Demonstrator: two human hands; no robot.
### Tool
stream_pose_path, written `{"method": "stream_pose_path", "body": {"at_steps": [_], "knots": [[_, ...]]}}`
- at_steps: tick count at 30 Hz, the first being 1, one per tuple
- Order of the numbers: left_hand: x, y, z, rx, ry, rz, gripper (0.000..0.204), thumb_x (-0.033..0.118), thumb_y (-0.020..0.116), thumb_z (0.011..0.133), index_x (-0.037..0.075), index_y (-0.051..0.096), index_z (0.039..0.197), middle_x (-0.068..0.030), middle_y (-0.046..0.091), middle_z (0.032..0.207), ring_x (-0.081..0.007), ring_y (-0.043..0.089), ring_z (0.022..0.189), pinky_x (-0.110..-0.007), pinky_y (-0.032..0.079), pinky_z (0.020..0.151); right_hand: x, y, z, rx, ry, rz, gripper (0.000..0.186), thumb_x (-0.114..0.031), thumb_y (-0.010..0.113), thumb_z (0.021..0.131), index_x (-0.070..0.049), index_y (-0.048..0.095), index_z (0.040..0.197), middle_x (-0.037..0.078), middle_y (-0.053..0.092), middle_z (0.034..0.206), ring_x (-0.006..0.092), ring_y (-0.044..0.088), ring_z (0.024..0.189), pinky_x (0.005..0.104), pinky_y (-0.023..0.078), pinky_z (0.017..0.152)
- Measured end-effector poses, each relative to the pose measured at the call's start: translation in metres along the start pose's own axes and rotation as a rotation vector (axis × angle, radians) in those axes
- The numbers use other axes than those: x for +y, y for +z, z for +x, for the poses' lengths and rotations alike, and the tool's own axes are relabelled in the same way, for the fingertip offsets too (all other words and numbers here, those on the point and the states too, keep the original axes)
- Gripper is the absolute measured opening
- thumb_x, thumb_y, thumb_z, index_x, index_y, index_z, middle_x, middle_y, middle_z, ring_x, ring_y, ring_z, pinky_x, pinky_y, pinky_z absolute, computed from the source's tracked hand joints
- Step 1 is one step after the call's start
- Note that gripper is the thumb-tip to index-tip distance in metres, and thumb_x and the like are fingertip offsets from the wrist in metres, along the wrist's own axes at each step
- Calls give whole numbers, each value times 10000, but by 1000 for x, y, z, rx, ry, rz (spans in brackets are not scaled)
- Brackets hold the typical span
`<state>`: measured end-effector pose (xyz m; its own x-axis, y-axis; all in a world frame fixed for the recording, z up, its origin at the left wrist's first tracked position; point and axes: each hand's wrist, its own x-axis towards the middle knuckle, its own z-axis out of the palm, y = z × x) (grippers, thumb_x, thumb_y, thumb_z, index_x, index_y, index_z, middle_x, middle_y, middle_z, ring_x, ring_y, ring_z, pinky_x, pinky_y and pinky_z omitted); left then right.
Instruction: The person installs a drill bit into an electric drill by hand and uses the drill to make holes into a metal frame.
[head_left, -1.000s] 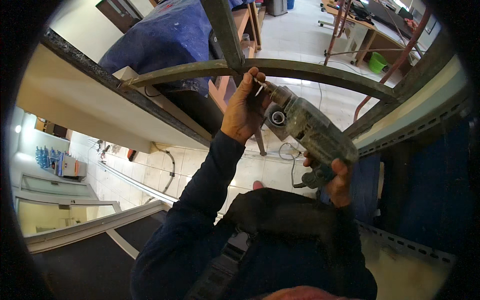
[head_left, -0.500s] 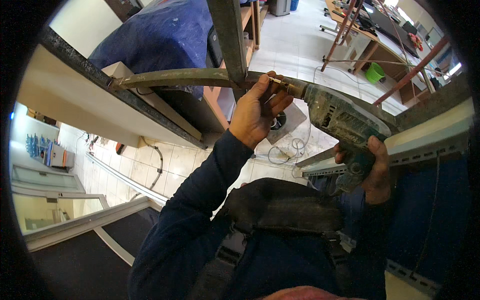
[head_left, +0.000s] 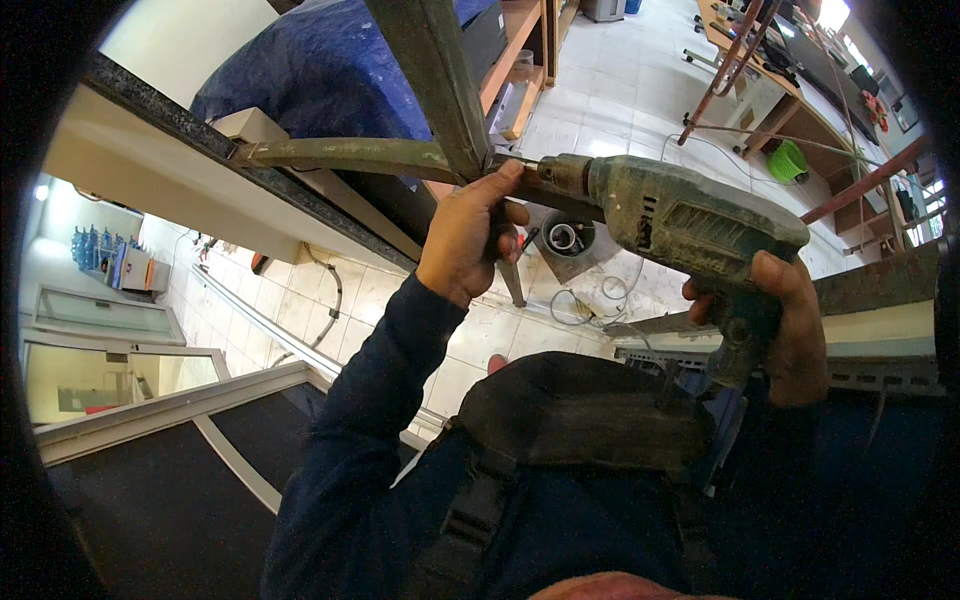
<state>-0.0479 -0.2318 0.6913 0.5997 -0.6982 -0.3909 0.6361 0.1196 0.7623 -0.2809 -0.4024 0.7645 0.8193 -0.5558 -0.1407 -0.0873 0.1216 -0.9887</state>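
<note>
My right hand grips the handle of a dusty dark green power drill, held level with its nose to the left. A thin bit sticks out of the chuck, its tip close to where an upright metal post crosses a greenish metal bar. At that joint my left hand is closed around the frame, thumb beside the bit and the other fingers curled underneath. The exact contact of bit and metal is hidden by my thumb.
A blue tarp covers something beyond the bar. An open bucket and loose cable are on the tiled floor below. Reddish scaffold pipes, a desk and a green basket stand at far right. Dark framed panels lie lower left.
The drill has swung level and its bit now sits at the joint. My left hand has moved from beside the chuck and bit onto the frame. The view has shifted slightly.
</note>
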Motion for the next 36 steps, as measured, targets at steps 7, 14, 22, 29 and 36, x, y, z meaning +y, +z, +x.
{"method": "stream_pose_path", "body": {"at_steps": [7, 14, 22, 29, 36], "knots": [[8, -1, 0, 38, 72, 198, 276, 343, 647, 932, 71, 598, 953, -28, 590, 624, -109, 489, 402, -267, 360, 370, 3, -4, 16, -79, 58, 20, 670, -487, 563, 882, 108, 537, 1188, 246, 665, 898, 264, 704, 725, 336, 602, 630], [3, -13, 14, -3, 131, 248, 332, 346, 592, 935, 38, 638, 817, -75, 609, 635, -174, 542, 458, -303, 442, 441, 22, -13, 16, -60, 64, 164, 664, -477, 553, 908, 104, 510, 1228, 263, 662, 911, 286, 706, 722, 359, 614, 627], [-33, -59, 10, -162, 477, 112, 327, 257, 596, 948, -13, 655, 772, -76, 608, 618, -153, 579, 508, -260, 452, 466, 44, -36, 18, -129, 76, 316, 727, -503, 576, 884, 81, 465, 1303, 259, 650, 1064, 336, 692, 870, 420, 600, 694], [-26, -77, 13, 162, 869, 518, 178, 181, 675, 938, 11, 651, 892, -1, 599, 708, -51, 543, 595, -199, 423, 526, 61, -48, 21, -212, 81, 318, 740, -489, 609, 856, 73, 461, 1313, 275, 640, 1099, 316, 694, 860, 410, 598, 714], [-174, -245, 19, 258, 16, 511, 269, 318, 628, 949, 56, 686, 968, -35, 683, 872, -120, 622, 761, -284, 504, 636, 109, -31, 41, -396, 146, 17, 782, -468, 671, 822, 73, 430, 1331, 249, 626, 1122, 287, 678, 918, 401, 586, 778]]}}
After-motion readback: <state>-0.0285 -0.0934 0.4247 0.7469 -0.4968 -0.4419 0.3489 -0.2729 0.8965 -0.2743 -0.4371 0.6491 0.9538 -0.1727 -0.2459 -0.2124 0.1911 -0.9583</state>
